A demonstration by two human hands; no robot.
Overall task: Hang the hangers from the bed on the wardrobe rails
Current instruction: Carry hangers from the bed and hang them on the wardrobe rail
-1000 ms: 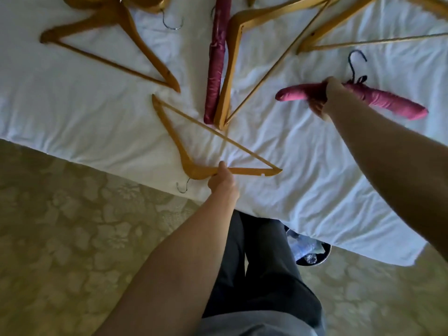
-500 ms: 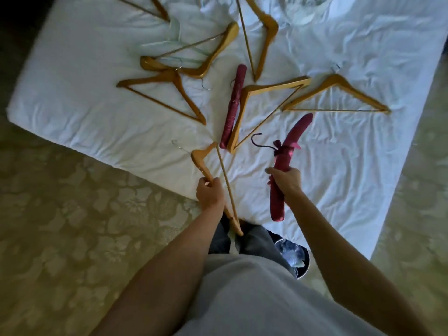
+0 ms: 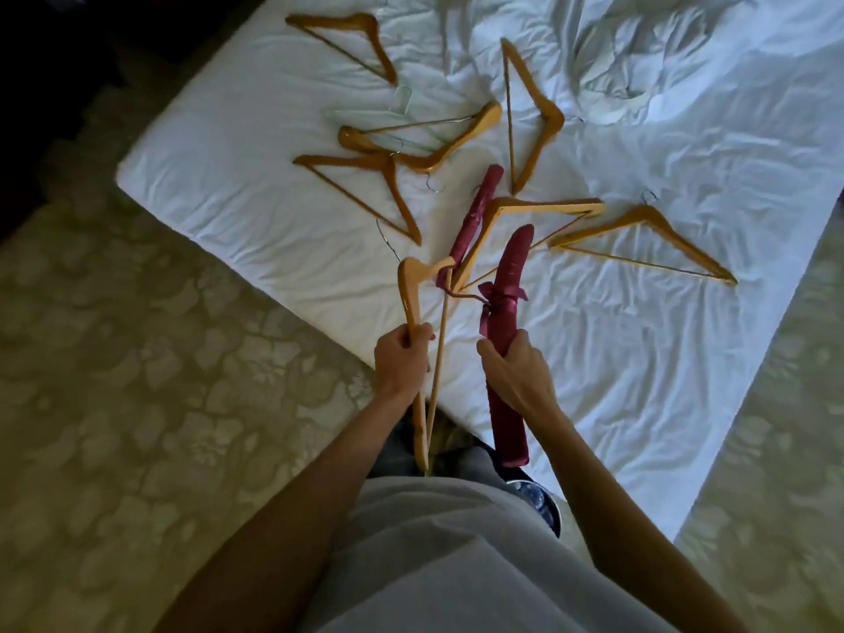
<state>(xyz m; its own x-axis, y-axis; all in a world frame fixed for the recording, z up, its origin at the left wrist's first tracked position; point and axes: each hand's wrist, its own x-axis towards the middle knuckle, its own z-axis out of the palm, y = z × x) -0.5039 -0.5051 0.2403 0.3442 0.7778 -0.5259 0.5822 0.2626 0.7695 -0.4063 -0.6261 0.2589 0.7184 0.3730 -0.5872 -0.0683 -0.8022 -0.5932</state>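
Head view: we have one hanger in each hand, both lifted off the bed (image 3: 237, 189).

Left hand (image 3: 402, 358) is curled tight round one arm of a wooden hanger (image 3: 408, 290). Its long axis runs near vertical in frame: wire hook up by the bed edge, lower tip down by our legs. The thin crossbar passes just right of the fist.

Right hand (image 3: 516, 372) is clamped round the middle of a padded maroon hanger (image 3: 507, 276). Long axis also near vertical, one end over the sheet, the other down by our hip. Its hook and bow sit just above the grip and point left, toward the wooden hanger. We can't tell whether the hook touches it.

On the bed, left to right:
- wooden hanger at far top left (image 3: 365, 38)
- two overlapping wooden ones (image 3: 411, 153), with a pale wire one (image 3: 370, 118) behind
- second maroon hanger (image 3: 475, 212) lying against another wooden one (image 3: 539, 207)
- upright-looking wooden one (image 3: 534, 111)
- wooden one at right (image 3: 648, 239)

No wardrobe or rail is in view, so we judge the next move is a turn away from the bed. Both hooks sit above the grips, fine for hooking over a rail. The hands are close together, so the hooks could snag.

A small bin (image 3: 539, 500) sits by our right leg; the contents look like crumpled clear plastic, though we're not sure.
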